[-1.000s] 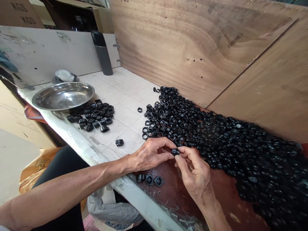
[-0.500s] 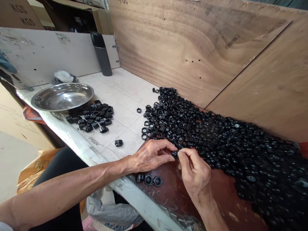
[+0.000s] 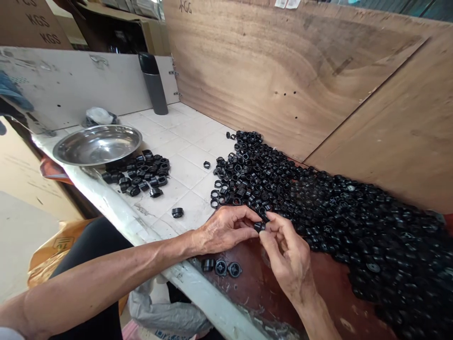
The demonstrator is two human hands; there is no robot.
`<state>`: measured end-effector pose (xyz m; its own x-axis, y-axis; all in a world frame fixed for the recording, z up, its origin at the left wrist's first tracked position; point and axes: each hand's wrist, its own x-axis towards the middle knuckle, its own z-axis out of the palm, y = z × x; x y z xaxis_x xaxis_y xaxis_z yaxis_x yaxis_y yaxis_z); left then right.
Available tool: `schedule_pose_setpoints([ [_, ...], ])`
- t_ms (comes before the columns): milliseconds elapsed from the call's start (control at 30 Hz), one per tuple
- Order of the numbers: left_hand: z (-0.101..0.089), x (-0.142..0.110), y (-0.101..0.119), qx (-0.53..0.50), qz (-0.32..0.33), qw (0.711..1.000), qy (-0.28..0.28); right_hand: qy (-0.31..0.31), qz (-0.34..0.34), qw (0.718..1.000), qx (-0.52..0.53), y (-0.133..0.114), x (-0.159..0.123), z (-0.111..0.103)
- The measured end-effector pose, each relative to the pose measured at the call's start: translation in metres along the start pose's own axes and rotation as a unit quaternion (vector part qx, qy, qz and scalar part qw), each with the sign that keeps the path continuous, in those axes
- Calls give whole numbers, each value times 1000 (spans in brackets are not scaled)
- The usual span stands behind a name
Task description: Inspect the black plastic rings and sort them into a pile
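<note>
A small black plastic ring-shaped part point(image 3: 259, 226) is pinched between the thumb and fingers of my left hand point(image 3: 226, 229). My right hand point(image 3: 288, 252) is right beside it, thumb and index finger apart, the thumb tip at the part's right edge; whether it touches cannot be made out. Below my left hand, two round black caps point(image 3: 227, 268) lie face up beside another black part point(image 3: 207, 265) on the reddish-brown board point(image 3: 251, 283). Just beyond my fingers spreads a large heap of black rings and caps point(image 3: 283, 189).
A shallow metal bowl point(image 3: 99, 145) stands at the left by a smaller pile of black parts point(image 3: 145, 172). Single parts point(image 3: 177, 212) lie on the white tiled surface point(image 3: 187, 137). A dark flask point(image 3: 154, 85) stands at the back. A wooden panel point(image 3: 283, 71) bounds the far side.
My right thumb and index finger have parted from their pinch at the part, showing more of it. My left hand keeps its grip. The whole view has shifted slightly.
</note>
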<state>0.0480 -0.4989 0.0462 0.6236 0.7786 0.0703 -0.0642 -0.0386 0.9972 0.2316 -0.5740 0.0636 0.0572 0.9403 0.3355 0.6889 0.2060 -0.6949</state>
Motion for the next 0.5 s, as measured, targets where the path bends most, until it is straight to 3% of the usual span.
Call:
schedule_pose_setpoints([
  [67,0,0,1,5,2,1000,-3,-3,-28,1000,-8,-2,0,-2],
  [200,-1,0,3,13,3,1000,-13,3,1,998,-63,-2,0,-3],
  [367,-1,0,-1,-8,5,1000,7,-1,-40,999,-26,0,0,2],
  [500,0,0,-1,-21,-1,1000,-9,12,-22,999,-36,2,-1,3],
])
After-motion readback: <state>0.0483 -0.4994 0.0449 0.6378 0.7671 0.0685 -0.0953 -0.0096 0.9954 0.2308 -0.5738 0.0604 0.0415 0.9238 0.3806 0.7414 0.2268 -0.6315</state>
